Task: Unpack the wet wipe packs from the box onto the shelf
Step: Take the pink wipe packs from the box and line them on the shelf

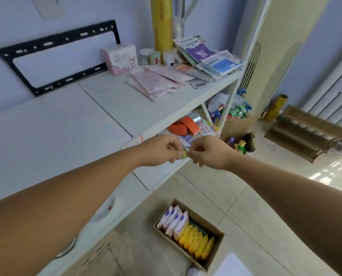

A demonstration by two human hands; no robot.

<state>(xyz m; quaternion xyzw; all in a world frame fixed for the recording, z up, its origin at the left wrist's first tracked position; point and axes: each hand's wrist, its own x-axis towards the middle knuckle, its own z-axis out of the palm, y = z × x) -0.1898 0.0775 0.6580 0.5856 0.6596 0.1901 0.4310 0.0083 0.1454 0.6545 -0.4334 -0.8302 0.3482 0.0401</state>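
The left hand (160, 150) and the right hand (210, 153) were close together just in front of the white shelf (106, 120). Their fingers (175, 154) were curled, pinching between them a small yellow item (184, 156), mostly hidden and too small to identify. Well below the fingers, the open box (210, 226) sat on the floor (206, 188). Wet wipe packs (174, 220) stood on edge inside, white-purple at one end, yellow at the other. Beyond the fingers, pink packets (156, 80) lay on the shelf.
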